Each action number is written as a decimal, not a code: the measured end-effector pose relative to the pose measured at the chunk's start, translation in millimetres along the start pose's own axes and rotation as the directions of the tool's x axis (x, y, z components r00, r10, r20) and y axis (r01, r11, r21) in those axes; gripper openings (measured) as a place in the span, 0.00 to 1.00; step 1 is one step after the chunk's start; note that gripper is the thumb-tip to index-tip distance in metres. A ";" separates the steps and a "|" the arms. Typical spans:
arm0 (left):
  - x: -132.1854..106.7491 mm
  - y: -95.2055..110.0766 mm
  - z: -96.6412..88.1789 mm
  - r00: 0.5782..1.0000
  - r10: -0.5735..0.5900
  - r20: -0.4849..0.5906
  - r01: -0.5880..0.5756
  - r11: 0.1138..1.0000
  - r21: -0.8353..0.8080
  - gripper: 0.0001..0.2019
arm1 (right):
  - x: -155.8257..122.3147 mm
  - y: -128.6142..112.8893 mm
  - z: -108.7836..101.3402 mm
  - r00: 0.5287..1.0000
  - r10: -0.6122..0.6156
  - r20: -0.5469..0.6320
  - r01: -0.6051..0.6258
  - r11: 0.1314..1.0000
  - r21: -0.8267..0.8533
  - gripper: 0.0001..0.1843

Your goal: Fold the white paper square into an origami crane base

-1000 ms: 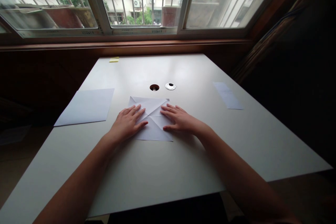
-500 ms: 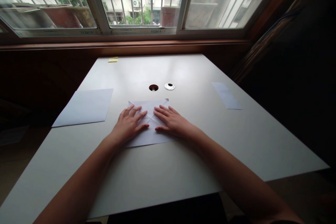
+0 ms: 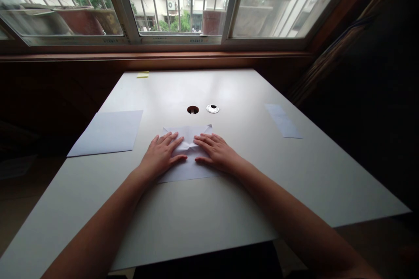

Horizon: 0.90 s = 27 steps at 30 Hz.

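Head view: we take the cable hole (image 3: 193,109) in the white desk (image 3: 229,209) as reference; the creased paper sheet (image 3: 189,171) lies on our side of it, its middle slightly buckled between the hands; our left hand (image 3: 160,152) rests on the sheet's left part, palm down, fingers spread; our right hand (image 3: 218,150) rests on its right part, palm down, thumb held out, fingers closer together; just right of the hole we note the round grommet cover (image 3: 212,108); well left, plain white paper (image 3: 109,133); well right, a paper strip (image 3: 283,120); beyond, to the left, yellow sticky notes (image 3: 142,74).
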<state>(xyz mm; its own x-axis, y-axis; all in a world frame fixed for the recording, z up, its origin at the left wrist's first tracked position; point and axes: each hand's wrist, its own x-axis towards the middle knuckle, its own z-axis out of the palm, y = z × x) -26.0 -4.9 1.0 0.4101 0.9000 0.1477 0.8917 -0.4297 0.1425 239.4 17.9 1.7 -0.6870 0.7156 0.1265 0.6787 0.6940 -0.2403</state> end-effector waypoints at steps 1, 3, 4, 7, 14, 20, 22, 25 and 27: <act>0.0 0.3 -0.3 1.000 0.002 -0.009 -0.002 1.000 0.003 0.34 | 0.4 0.5 0.1 1.000 0.002 -0.010 -0.002 1.000 -0.001 0.38; 0.3 0.6 -0.5 1.000 0.007 -0.023 -0.007 1.000 0.007 0.34 | 1.1 1.9 -0.2 1.000 0.010 -0.016 -0.010 1.000 -0.001 0.37; 0.5 0.5 -0.3 1.000 0.006 -0.029 -0.006 1.000 0.008 0.34 | 1.4 2.8 -0.5 1.000 0.017 -0.015 -0.018 1.000 -0.001 0.37; 0.7 -0.4 1.9 0.998 -0.025 -0.050 0.025 1.000 0.006 0.34 | 0.8 4.8 -1.2 0.999 0.051 -0.008 -0.051 0.999 -0.005 0.38; -1.1 -0.6 5.9 0.995 -0.078 -0.062 0.079 0.997 0.014 0.34 | -3.7 1.6 -1.3 0.993 0.112 0.021 -0.112 0.993 -0.030 0.40; 0.6 -3.9 5.3 0.996 -0.036 -0.087 0.034 0.999 -0.025 0.31 | -3.6 4.3 -1.1 0.995 0.104 -0.006 -0.104 0.994 -0.042 0.36; 1.3 -5.4 4.8 0.997 -0.006 -0.074 0.003 0.999 -0.038 0.29 | -3.3 6.5 -1.6 0.995 0.095 -0.019 -0.096 0.995 -0.036 0.33; 1.3 -6.6 4.1 0.997 0.007 -0.072 -0.011 0.999 -0.051 0.29 | -2.9 9.4 -2.3 0.996 0.081 -0.043 -0.081 0.997 -0.017 0.31; 1.0 -6.6 4.3 0.997 0.007 -0.080 -0.012 0.998 -0.065 0.30 | -2.4 10.8 -2.2 0.995 0.080 -0.058 -0.081 0.997 -0.002 0.31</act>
<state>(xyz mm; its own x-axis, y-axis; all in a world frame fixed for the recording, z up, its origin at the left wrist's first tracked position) -30.6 -0.8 -4.0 0.3992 0.8883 0.2269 0.8724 -0.4441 0.2041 249.0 23.8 0.9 -0.6141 0.7724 0.1623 0.7324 0.6343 -0.2476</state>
